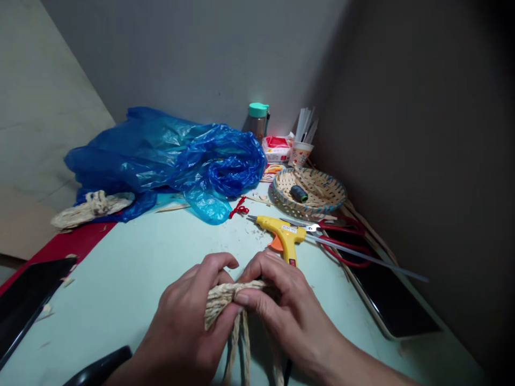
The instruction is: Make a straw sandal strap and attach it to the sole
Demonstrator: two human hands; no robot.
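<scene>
Low in the middle of the head view, my left hand (187, 316) and my right hand (293, 308) both grip a thick piece of braided straw cord (218, 299). My left fingers wrap round its left part, with the forefinger raised and curved. My right thumb presses on its middle, close to my left thumb tip. Loose straw strands (246, 338) hang down below the thumbs. The right end of the piece is covered by my right fingers. Just beyond my right hand lies a yellow glue gun (287, 230) with an orange trigger.
A blue plastic bag (169, 155) fills the back left, with a woven straw piece (94, 210) beside it. Red-handled scissors (344, 236), a phone (396, 295) and a basket (277, 187) holding a thread spool (299, 193) are right. A dark device (30, 300) lies left.
</scene>
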